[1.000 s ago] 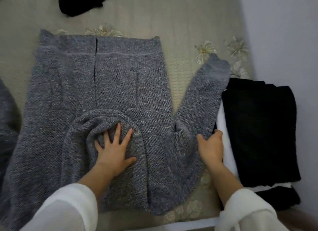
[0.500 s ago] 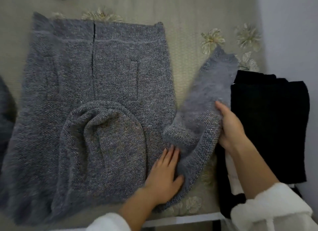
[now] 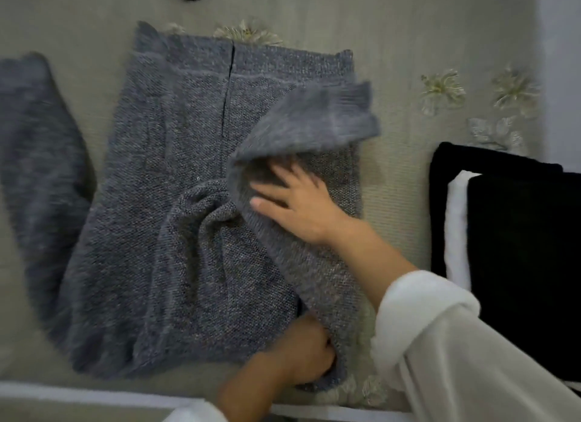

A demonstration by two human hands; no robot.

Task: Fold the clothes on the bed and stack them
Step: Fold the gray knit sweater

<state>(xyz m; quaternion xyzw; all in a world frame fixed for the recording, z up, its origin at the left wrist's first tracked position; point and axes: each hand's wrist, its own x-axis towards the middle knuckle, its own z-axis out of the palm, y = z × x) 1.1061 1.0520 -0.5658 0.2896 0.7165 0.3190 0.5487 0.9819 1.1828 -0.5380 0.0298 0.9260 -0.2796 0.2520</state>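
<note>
Grey cardigan (image 3: 176, 233) is lying flat on the bed (image 3: 393, 44), hem far from you and collar end near. What looks like its loose sleeve (image 3: 34, 157) is trailing well out to the left, running far to near. Your left hand (image 3: 301, 355) is sitting at the near edge, fingers curled round the knit there. Your right hand (image 3: 298, 204) is pressing down, fingers straight and spread, on the folded sleeve (image 3: 314, 119), which is lying across the body with its cuff pointing far-right. The loose sleeve is probably calling for the next fold, and your left hand is the nearer one. Well to the right, the folded stack (image 3: 518, 248) is waiting.
</note>
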